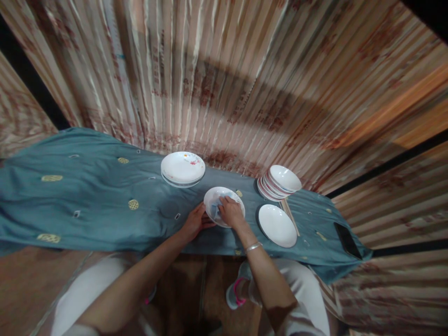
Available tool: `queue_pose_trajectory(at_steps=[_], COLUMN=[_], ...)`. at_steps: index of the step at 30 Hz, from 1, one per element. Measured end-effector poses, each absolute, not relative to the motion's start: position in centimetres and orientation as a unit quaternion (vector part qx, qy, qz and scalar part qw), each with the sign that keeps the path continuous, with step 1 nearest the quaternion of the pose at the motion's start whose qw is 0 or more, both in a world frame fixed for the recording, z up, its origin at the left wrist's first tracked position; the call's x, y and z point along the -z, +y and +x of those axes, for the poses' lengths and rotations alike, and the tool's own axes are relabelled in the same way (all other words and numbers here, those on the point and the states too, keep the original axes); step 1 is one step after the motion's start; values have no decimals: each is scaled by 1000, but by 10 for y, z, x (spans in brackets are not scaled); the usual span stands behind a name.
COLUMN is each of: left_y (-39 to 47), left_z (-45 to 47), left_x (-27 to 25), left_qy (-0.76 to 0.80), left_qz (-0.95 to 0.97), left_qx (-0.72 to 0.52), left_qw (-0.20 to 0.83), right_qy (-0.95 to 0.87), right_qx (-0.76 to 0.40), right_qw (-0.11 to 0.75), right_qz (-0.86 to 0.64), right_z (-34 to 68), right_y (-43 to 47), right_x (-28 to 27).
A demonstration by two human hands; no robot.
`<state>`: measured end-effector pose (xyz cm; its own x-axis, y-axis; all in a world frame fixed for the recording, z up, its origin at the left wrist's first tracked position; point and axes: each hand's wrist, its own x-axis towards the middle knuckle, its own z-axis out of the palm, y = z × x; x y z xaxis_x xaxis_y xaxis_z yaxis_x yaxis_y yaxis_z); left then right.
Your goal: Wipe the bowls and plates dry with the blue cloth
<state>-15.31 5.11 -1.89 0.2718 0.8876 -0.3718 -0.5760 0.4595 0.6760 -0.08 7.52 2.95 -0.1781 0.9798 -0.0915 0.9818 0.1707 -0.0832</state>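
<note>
A small white plate [211, 196] is in front of me near the middle of the table. My left hand [196, 221] grips its left rim, with the fingers reaching under it. Inside the plate, my right hand [231, 211] presses a light blue cloth [216, 205] against the surface; its fingers are bunched over the cloth. To the right lies another white plate [277, 225]. Behind and to the left stands a stack of white plates [182, 167], the top one with a floral pattern.
A tilted stack of white bowls [285, 178] stands at the back right, with chopsticks [291, 215] beside it. A dark phone [347, 240] lies near the right end. A teal patterned cloth [101, 200] covers the narrow table. Behind it hangs a pleated curtain [210, 93].
</note>
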Motion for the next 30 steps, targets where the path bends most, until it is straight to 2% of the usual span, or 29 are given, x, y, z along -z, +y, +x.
queue_pose_trajectory(at_steps=[16, 30], left_y=[51, 53], left_z=[-151, -152], left_x=[9, 15], left_qy=[398, 393], left_qz=[209, 189], left_qx=[-466, -461], left_qw=[762, 773], right_qy=[774, 795], right_qx=[68, 179], right_qw=[-28, -145], right_qz=[629, 561], right_z=[36, 48], right_y=[48, 24], right_x=[-25, -25])
